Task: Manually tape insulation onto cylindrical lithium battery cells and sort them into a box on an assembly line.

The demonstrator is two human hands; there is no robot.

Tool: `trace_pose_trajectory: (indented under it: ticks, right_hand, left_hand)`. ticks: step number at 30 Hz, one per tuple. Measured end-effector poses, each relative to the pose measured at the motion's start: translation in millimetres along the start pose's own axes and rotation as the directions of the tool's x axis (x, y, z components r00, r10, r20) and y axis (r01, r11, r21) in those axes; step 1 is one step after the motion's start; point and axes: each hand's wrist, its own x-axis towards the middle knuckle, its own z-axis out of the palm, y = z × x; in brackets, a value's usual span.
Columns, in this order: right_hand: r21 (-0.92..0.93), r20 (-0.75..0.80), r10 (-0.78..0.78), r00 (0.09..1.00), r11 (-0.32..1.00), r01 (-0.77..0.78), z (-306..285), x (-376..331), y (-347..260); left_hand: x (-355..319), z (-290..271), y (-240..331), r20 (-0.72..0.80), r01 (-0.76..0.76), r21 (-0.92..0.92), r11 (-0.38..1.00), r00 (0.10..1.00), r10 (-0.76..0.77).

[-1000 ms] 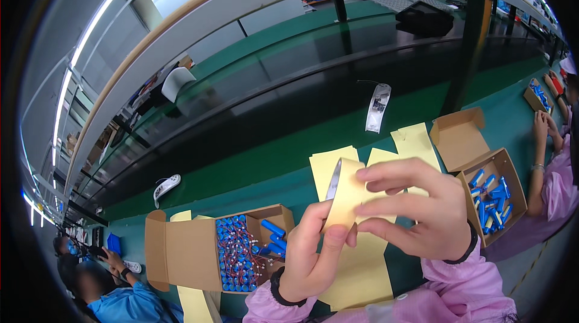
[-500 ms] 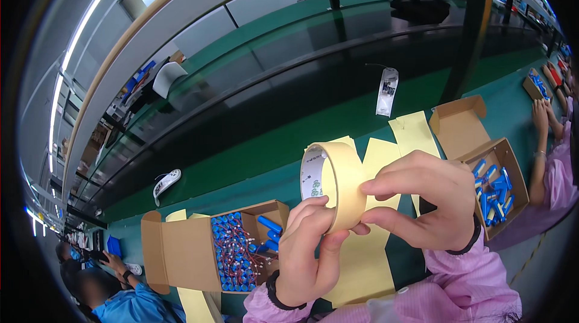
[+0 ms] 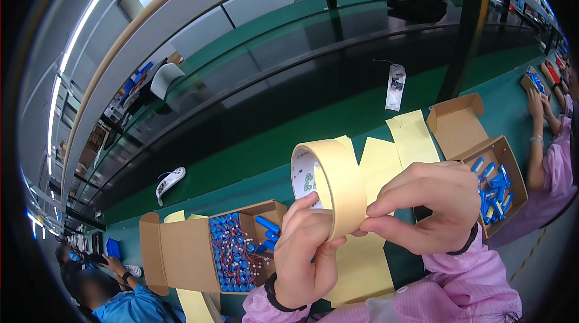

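Upright over the bench is a wide roll of cream masking tape (image 3: 348, 193), its white inner core facing left. My left hand (image 3: 304, 254) is closed on the roll's lower left rim, some fingers reaching inside the ring. Against its right side, my right hand (image 3: 431, 205) pinches at the tape surface with thumb and forefinger; whether a loose tape end lies between them is too small to see. Yellow paper sheets (image 3: 359, 269) lie beneath both hands. Left of my left hand, an open cardboard box (image 3: 187, 254) holds blue cylindrical cells (image 3: 232, 263) with red wires.
At right stands another open cardboard box (image 3: 520, 172) with loose blue cells (image 3: 497, 190). White devices (image 3: 395, 85) rest on the moving-line surface beyond the bench. A co-worker in blue (image 3: 136, 305) sits at left, another in pink (image 3: 558, 172) at right.
My right thumb and forefinger have closed from apart into a pinch at the tape. The roll has tilted and shifted slightly left. Both white devices beyond the bench have moved slightly right.
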Motion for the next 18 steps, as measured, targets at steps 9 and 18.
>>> trace_pose_trajectory:
  ticks: [9, 18]
  right_hand:
    - [-0.007, 0.006, 0.012, 1.0, 1.0, -0.012, -2.0, 10.9, -3.1]
    - [0.055, 0.182, 0.305, 0.935, 0.946, -0.32, 5.1, -2.5, 13.5]
  left_hand:
    - [-7.3, -2.3, -3.5, 0.067, 0.128, -0.185, 0.974, 0.991, -0.118]
    - [-0.3, -17.9, 2.1, 0.349, 0.376, -0.668, 0.643, 0.92, -0.175]
